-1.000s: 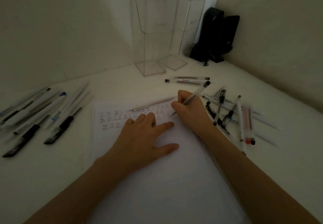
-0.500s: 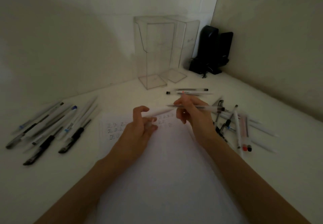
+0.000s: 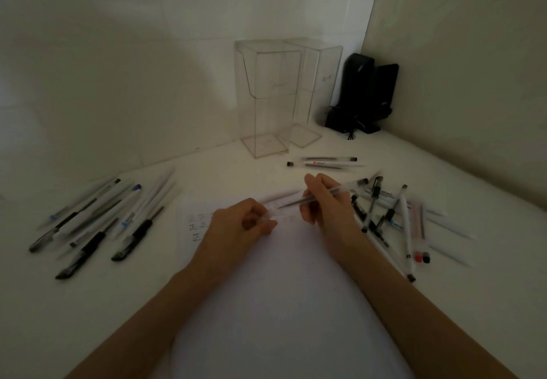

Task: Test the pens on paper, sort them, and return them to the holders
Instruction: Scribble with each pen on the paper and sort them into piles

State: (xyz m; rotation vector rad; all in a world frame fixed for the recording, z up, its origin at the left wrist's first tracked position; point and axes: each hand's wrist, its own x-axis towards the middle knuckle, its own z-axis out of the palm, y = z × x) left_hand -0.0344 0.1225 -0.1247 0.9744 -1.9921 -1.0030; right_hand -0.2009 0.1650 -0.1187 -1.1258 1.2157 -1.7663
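Note:
My right hand [image 3: 325, 204] grips a clear pen [image 3: 340, 191], its tip pointing left toward my left hand [image 3: 236, 227]. My left hand pinches a small clear pen cap [image 3: 273, 216] just off the pen's tip. Both hands hover over a white sheet of paper [image 3: 281, 304] with rows of written marks [image 3: 198, 226] at its upper left. One white pen [image 3: 281, 195] lies on the paper behind my hands. Two clear holders [image 3: 272, 97] stand at the back.
Several pens lie in a group at the left [image 3: 97, 222] and a jumbled pile at the right [image 3: 393, 219]. Two pens [image 3: 325, 162] lie in front of the holders. A black device [image 3: 365, 94] with cables sits in the back right corner by the walls.
My right hand lifted the pen off the paper and turned it level. My left hand left the paper, curled, and now pinches a cap at the pen's tip.

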